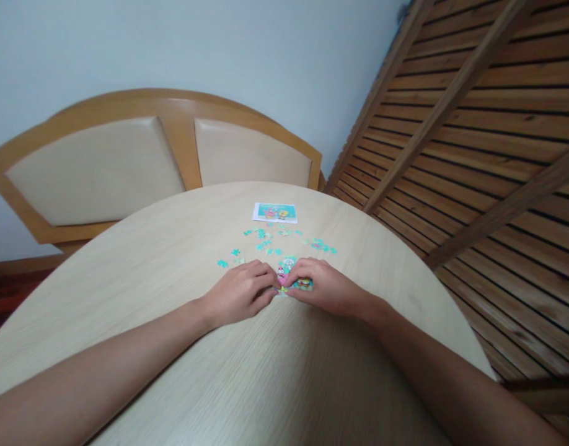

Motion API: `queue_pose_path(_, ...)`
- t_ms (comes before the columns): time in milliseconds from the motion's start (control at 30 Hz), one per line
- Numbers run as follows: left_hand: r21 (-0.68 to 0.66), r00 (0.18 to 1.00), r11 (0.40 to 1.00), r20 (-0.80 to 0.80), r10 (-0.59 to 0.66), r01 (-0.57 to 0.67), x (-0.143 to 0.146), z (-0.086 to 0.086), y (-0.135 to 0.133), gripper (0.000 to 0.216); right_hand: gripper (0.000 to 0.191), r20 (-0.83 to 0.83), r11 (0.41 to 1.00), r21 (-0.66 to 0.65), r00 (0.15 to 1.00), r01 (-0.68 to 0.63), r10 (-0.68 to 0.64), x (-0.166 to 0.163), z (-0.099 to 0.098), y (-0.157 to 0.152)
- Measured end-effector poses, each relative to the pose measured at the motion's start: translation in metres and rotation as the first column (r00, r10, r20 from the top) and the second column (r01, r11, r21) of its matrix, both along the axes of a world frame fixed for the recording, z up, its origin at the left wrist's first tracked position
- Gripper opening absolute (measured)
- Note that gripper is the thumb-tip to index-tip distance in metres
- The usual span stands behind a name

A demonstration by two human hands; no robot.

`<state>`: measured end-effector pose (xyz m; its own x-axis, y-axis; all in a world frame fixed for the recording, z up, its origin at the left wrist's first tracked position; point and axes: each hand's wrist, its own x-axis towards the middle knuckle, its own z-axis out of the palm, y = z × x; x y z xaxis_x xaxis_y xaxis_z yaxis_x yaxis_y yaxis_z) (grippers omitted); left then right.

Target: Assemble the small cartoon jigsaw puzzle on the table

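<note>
A partly joined jigsaw puzzle (282, 280) with pink, yellow and teal cartoon figures lies flat on the table between my hands. My left hand (243, 290) is closed at its left edge, thumb and fingertips pressed together on puzzle pieces there. From the right, my right hand (325, 286) reaches over the puzzle with its fingers curled and pinching at the middle. The fingers cover part of the picture, and single pieces under the fingertips are too small to make out. Loose teal jigsaw pieces (264, 244) are scattered just beyond.
A printed picture sheet (276, 212) with cartoon figures lies toward the table's far side. More loose pieces (322, 246) sit at the right, and a few (222, 263) at the left. Past the round wooden table (173, 260) stand a padded headboard (98, 170) and a slatted wooden panel (480, 124).
</note>
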<state>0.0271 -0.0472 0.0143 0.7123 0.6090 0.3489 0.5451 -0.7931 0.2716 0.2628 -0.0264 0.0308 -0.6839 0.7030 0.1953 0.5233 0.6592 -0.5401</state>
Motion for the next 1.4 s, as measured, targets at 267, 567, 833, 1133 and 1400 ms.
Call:
queue_pose_path(267,0.001,1.0,1.0,-0.004,0.001,-0.001,0.0,0.001,0.0,0.02,0.011,-0.012,0.999,0.037,1.0,-0.015,0.016,0.0,-0.001,0.0)
queue_pose_path(567,0.002,0.999,0.999,-0.022,-0.032,0.032,-0.001,0.005,-0.002,0.022,0.008,0.025,0.996,0.081,0.999,-0.041,0.039,0.0,-0.001,0.001)
queue_pose_path(833,0.065,0.995,0.996,-0.081,-0.06,0.066,-0.001,0.007,-0.001,0.022,0.01,0.04,0.994,0.107,0.999,-0.038,0.033,-0.001,-0.002,0.001)
queue_pose_path(1133,0.038,0.994,0.996,-0.074,-0.083,0.086,0.002,0.002,0.0,0.023,0.013,-0.012,0.982,0.182,0.999,0.046,-0.044,-0.001,-0.017,0.009)
queue_pose_path(1400,0.029,0.995,0.995,-0.024,-0.097,0.097,0.004,-0.001,0.004,0.02,0.031,-0.008,0.945,0.203,0.966,0.256,-0.26,-0.006,-0.028,0.023)
